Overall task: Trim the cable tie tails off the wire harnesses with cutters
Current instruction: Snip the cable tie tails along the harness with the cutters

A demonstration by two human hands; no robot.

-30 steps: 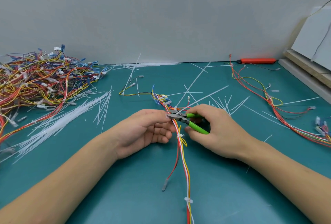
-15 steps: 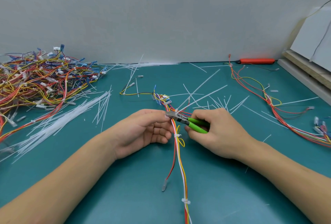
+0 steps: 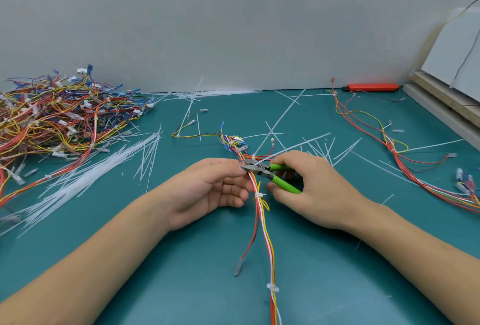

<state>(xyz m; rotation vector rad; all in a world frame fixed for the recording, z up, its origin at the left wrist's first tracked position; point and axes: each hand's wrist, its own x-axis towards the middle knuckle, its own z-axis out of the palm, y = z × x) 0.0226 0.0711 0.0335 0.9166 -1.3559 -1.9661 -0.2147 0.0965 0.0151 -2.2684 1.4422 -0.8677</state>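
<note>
- Left hand [image 3: 207, 189] pinches the wire harness [image 3: 262, 218] between the hands, steadying it.
- Right hand [image 3: 309, 189] grips the green-handled cutters [image 3: 270, 172], nose at the cable tie tail [image 3: 293, 146], which runs beyond it.

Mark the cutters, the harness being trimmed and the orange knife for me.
cutters [image 3: 284, 184]: head view, on a green handle.
harness [image 3: 267, 241]: head view, on the wire bundle near the person.
orange knife [image 3: 372, 87]: head view, mid-body.

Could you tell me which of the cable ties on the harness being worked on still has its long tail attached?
The tie nearest the cutters, at the far end: its long white tail runs up and right. The middle tie and the near tie show only short stubs.
</note>
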